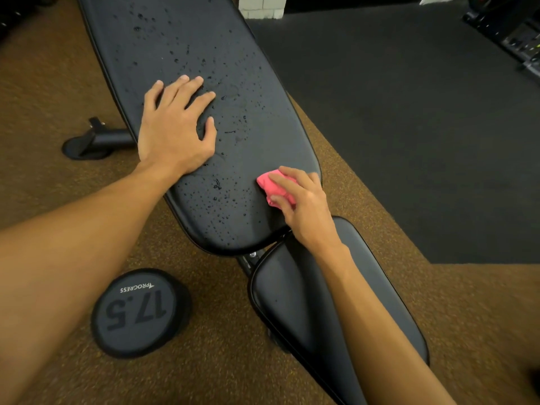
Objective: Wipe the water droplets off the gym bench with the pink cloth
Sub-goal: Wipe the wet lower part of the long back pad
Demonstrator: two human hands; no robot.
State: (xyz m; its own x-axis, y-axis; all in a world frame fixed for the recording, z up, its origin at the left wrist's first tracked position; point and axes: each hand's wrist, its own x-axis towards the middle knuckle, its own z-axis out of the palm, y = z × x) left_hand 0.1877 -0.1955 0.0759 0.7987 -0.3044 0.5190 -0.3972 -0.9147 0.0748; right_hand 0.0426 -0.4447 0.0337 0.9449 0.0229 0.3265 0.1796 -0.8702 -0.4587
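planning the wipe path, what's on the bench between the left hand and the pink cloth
Head view: between left hand and pink cloth, only bench pad beaded with water droplets.

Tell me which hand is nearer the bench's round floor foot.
Left. The left hand rests flat on the back pad's left edge, close to the foot; the right hand grips the pink cloth at the pad's opposite edge.

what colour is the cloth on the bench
Pink; the cloth shows under the right hand in the head view.
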